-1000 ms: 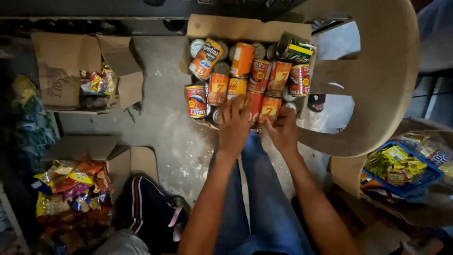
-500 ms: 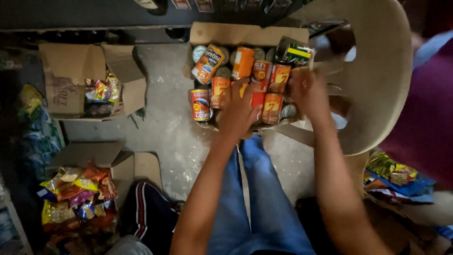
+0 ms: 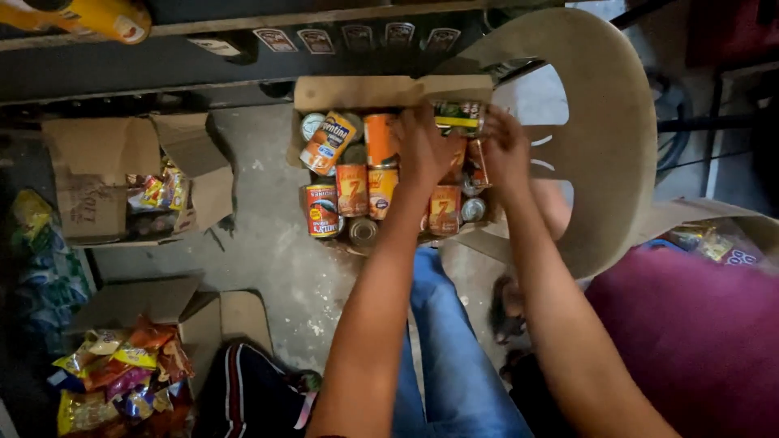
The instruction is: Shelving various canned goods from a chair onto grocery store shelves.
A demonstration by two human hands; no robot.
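Both grips [image 3: 462, 146] on cans [image 3: 367, 182] — carton [image 3: 381, 91], concrete floor [image 3: 268, 243].

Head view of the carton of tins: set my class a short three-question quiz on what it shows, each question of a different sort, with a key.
1. True or false: both hands reach into the carton of tins.
2. The green-labelled tin lies: A at the carton's far edge, B on the chair, C on the floor.
3. What fills the open box to the left?

Key: 1 true, left hand and right hand are on the tins. 2 A. 3 Bright snack packets.
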